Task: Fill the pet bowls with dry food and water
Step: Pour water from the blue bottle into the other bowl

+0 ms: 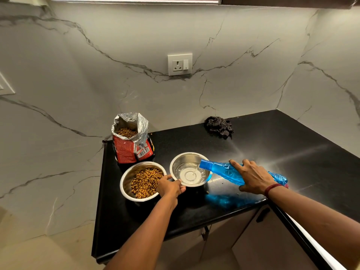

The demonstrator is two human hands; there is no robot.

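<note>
Pouring: one bottle (229, 171), two bowls (190, 169)

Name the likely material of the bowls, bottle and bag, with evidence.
Bowls: likely polished steel, mirror-like walls. Bottle: translucent blue plastic, light passing through. Bag: printed outside, crinkled silvery foil-like lining.

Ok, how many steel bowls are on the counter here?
2. One bowl of dry food sits nearer the counter's left edge; the water bowl is beside it, steadied by the left hand. None appears hidden.
</note>
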